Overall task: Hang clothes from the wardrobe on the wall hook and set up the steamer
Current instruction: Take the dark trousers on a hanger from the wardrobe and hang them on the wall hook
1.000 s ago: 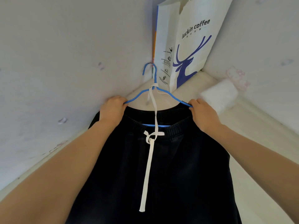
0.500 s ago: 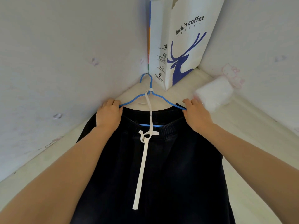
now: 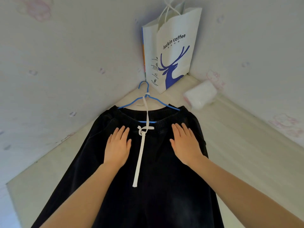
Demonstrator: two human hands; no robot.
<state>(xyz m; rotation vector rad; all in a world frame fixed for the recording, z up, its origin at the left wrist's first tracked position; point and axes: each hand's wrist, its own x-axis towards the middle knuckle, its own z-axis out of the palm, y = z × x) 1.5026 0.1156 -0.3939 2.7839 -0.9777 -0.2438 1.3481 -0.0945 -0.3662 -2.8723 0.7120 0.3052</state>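
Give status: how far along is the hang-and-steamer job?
Done: black trousers sit on the blue hanger, whose hook is up by the wall corner; what it hangs from cannot be seen. In hand: left hand and right hand lie flat on the fabric below the waistband, either side of the white drawstring. Left: steamer setup; no steamer is in view.

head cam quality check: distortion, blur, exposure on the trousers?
Head view: strong wide-angle bend, wall edges curve; soft, even light, no glare; black trousers underexposed, folds barely readable; both flat hands, left hand and right hand, sharp; paper bag print legible; corners slightly soft.
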